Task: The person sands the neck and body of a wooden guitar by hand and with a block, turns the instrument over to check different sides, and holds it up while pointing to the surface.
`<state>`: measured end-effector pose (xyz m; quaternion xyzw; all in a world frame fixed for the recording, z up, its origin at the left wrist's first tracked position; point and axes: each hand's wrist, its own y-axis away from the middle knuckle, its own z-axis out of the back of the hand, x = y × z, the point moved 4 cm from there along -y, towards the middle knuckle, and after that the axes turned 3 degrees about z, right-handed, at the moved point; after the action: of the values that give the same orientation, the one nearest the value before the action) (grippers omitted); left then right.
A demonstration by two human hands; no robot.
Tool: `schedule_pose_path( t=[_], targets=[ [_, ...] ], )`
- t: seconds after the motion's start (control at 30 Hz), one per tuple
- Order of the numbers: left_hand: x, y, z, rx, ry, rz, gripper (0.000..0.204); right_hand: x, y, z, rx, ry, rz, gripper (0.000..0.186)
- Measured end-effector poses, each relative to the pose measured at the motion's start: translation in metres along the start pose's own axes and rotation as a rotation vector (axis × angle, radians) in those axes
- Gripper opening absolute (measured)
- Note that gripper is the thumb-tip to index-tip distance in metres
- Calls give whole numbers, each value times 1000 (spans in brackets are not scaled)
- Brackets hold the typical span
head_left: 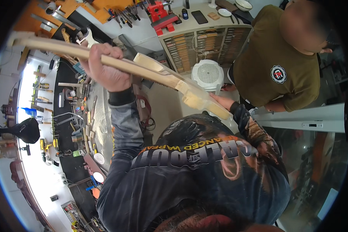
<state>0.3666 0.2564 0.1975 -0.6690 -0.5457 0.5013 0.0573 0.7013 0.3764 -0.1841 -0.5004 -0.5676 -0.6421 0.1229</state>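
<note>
An unfinished electric guitar [195, 94] of bare pale wood is held up in front of my chest, seen edge-on. Its long neck slants to the upper left and its body lies at the lower right. The fingers of my left hand [106, 71] wrap round the neck. At the body end, my right hand [222, 101] grips the edge; the wood hides part of its fingers. A horn of the body sticks up beside the neck joint.
A co-worker [276, 62] in an olive shirt stands at the right, near a white stool [207, 73]. Behind, a cabinet [178, 36] carries a red vise [160, 17]. The workbench [102, 116] at left is crowded with tools. A glass-panelled door [309, 125] stands at right.
</note>
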Motion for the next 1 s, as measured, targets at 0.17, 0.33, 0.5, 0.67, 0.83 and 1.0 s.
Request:
schedule_pose_path(
  t=[0.17,0.33,0.5,0.67,0.83,1.0],
  targets=[
    [-21,8,-18,16,78,27,30,34,-21,-27,-55,315,529,59],
    [-39,11,-22,84,89,-12,31,223,57,-136,187,260,1106,62],
    [-76,6,-4,77,108,-50,30,121,-37,-74,98,387,809,65],
    [-81,-9,-5,136,136,-63,31,-232,-82,84,-293,1314,-96,49],
    [-109,-6,13,78,84,-160,26,-60,-42,95,-522,776,302,53],
    [-124,-6,9,137,48,-206,28,219,46,40,-778,377,1194,53]
  ],
)
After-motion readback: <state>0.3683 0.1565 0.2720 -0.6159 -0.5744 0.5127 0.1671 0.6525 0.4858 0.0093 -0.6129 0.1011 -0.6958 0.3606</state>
